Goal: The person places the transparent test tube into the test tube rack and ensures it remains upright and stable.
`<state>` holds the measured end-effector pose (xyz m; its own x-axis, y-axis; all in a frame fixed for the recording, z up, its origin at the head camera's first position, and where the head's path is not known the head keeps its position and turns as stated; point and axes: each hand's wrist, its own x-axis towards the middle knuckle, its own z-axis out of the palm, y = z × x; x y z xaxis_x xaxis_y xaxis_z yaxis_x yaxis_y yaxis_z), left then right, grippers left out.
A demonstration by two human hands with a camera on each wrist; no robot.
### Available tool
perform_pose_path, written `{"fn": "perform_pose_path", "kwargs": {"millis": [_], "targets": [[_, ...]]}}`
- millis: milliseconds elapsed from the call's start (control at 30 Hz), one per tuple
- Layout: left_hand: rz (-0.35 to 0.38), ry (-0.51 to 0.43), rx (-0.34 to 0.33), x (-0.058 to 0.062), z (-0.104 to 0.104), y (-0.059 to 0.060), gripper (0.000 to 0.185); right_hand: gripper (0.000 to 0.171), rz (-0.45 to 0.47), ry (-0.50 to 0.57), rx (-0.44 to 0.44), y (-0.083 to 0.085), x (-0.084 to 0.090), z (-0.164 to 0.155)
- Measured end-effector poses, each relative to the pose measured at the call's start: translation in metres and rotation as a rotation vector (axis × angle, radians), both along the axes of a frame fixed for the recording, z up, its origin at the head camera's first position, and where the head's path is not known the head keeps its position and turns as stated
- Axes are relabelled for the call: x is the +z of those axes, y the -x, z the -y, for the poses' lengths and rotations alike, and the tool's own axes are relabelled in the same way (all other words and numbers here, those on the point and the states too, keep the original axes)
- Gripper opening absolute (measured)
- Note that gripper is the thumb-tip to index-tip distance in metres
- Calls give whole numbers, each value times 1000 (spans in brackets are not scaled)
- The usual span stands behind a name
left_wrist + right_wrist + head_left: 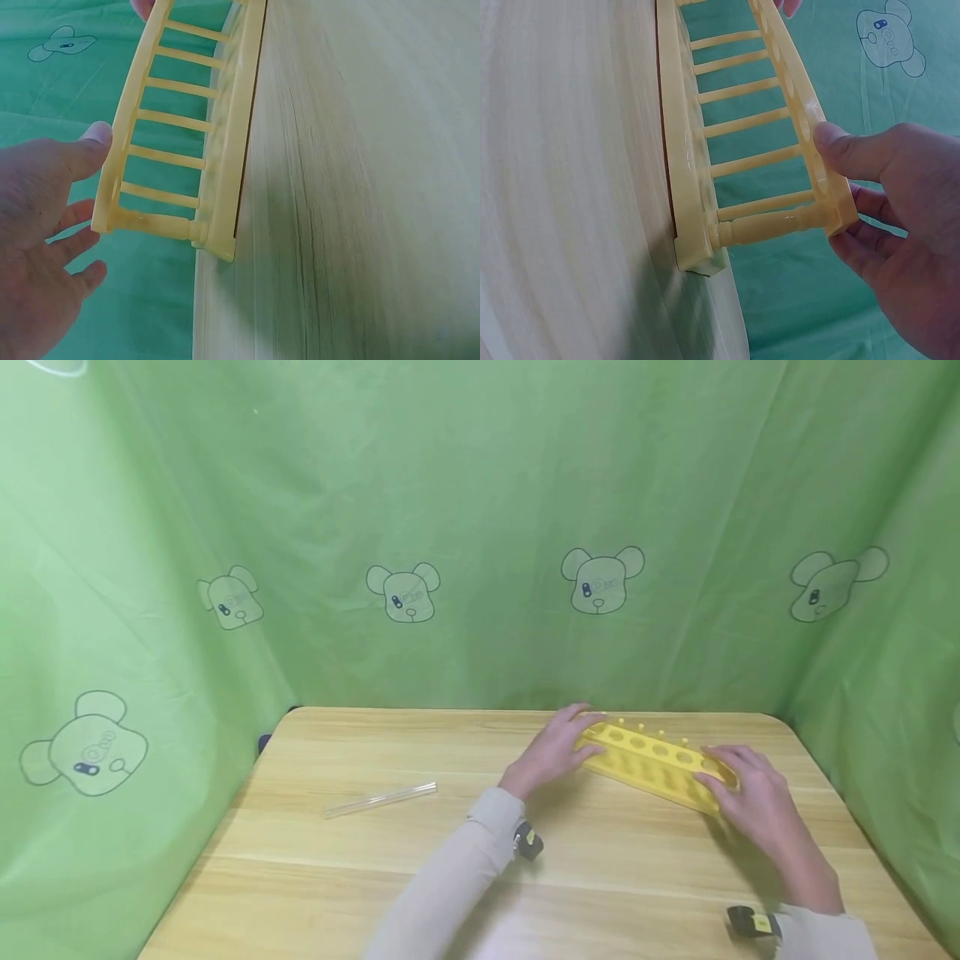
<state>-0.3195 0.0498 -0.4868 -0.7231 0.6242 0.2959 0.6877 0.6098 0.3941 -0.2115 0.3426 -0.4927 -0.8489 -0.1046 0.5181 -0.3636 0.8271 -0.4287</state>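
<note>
A yellow plastic test tube rack [651, 781], with round holes along its top and a row of small pegs behind, stands at the right back of the table, set at a slant. At its left end my left hand [551, 747] holds the top bar, thumb in front and fingers behind. The opposite end is pinched by my right hand [761, 797]; in the right wrist view the thumb [840, 142] presses on the top bar. No tube shows in the rack. Whether its base [232, 157] touches the wood or hovers just above, I cannot tell.
Left of my left arm, clear glass tubing [382, 799] lies at an angle on the wooden table [300, 877]; I cannot tell if it is one tube or two. A green curtain [480, 485] with bear-head drawings surrounds the table at the back and sides.
</note>
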Motion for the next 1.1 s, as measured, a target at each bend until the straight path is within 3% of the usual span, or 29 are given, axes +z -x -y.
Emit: {"fn": "perform_pose_path", "kwargs": {"millis": [467,733,1100], "targets": [[-6,7,-3,-4,-12,3,51,41,13,-10,1,0,-1,-1],[-55,26,6,-3,-15,4,48,41,10,-2,6,0,0,1],[-52,-42,13,-5,-18,7,42,41,66,9,-4,0,0,-1]]}}
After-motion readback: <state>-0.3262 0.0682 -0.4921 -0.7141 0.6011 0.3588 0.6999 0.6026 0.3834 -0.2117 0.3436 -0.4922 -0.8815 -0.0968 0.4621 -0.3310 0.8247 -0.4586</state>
